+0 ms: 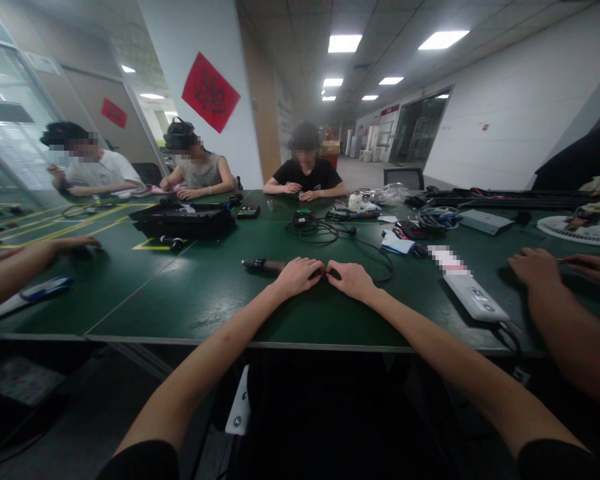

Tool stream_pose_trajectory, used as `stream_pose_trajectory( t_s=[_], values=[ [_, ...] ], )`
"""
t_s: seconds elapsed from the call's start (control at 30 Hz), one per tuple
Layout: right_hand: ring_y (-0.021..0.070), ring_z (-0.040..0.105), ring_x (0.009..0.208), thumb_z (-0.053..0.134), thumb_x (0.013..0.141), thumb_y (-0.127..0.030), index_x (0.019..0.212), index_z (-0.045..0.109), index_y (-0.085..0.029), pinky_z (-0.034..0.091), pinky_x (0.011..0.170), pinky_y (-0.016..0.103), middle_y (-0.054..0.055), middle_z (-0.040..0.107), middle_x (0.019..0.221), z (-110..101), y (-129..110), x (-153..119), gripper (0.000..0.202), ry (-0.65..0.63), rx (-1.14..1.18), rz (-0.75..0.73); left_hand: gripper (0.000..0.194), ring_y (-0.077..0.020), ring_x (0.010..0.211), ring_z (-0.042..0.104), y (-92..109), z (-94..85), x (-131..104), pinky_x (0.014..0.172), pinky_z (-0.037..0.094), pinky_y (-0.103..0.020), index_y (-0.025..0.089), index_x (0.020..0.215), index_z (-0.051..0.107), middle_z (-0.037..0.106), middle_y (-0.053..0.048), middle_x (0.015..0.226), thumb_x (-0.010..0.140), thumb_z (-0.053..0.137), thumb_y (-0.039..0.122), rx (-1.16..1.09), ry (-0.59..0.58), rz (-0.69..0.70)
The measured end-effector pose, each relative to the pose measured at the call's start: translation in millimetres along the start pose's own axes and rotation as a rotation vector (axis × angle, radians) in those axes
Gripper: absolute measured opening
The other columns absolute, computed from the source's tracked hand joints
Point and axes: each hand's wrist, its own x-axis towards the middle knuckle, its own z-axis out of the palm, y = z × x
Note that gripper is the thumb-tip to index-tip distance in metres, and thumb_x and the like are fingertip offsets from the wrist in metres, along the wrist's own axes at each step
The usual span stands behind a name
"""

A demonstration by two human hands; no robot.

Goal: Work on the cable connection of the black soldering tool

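Note:
My left hand (pixel 300 276) rests on the green table (pixel 220 293) with its fingers curled in. Facing it, my right hand (pixel 351 279) is curled the same way, and the fingertips of both nearly meet. Whatever small dark thing may be between the fingertips is hidden; I cannot make it out. Just left of my left hand lies a dark, pen-shaped electric screwdriver (pixel 264 265), its tip pointing left and its rear end hidden by that hand. A black cable (pixel 325 231) loops on the table beyond both hands.
Co-workers' hands are at the left (pixel 75 244) and right (pixel 536 268) edges. A white power strip (pixel 473 293) lies to the right. Further off stand a black tray (pixel 183 223), a blue-and-white packet (pixel 398 243) and a white fan grille (pixel 580 230). Several people sit across the table.

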Motion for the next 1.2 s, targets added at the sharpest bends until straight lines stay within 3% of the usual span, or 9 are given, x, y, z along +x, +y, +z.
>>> stream_pose_trajectory(
  t_s=[0.43,0.6,0.73,1.2],
  values=[
    [0.0221,0.071,0.088,0.053,0.105,-0.040,0.116,0.066,-0.027,0.037,0.070,0.027,0.004,0.077,0.098,-0.7,-0.8,-0.8,0.021,0.015,0.014,-0.010,0.024,-0.0243,0.105,0.068,-2.3,1.6,0.8,0.092,0.048,-0.038,0.024,0.117,0.062,0.072,-0.005,0.112,0.102,0.057,0.042,-0.008,0.004,-0.022],
    [0.0216,0.070,0.087,0.052,0.105,-0.040,0.116,0.066,-0.027,0.037,0.070,0.028,0.004,0.077,0.099,-0.2,0.2,-0.5,0.022,0.018,0.022,-0.018,0.020,-0.0233,0.106,0.068,-2.5,1.8,-0.7,0.094,0.048,-0.038,0.026,0.119,0.062,0.071,-0.005,0.114,0.101,0.056,0.035,-0.015,0.006,0.015],
    [0.0215,0.070,0.087,0.052,0.105,-0.040,0.116,0.065,-0.027,0.037,0.071,0.027,0.004,0.077,0.098,-0.1,0.4,-0.7,0.021,0.018,0.030,-0.022,0.022,-0.0236,0.106,0.068,-2.2,2.3,-0.8,0.093,0.048,-0.039,0.025,0.117,0.061,0.071,-0.004,0.114,0.102,0.057,0.040,-0.006,0.028,-0.002],
    [0.0223,0.071,0.092,0.052,0.105,-0.041,0.118,0.065,-0.027,0.039,0.074,0.027,0.005,0.077,0.101,-3.4,-2.9,-1.5,0.023,0.000,0.021,0.005,0.020,-0.0232,0.108,0.068,-0.3,-2.9,-0.4,0.094,0.048,-0.038,0.025,0.117,0.062,0.071,-0.005,0.114,0.100,0.057,0.032,-0.026,-0.008,0.000]
  ],
)
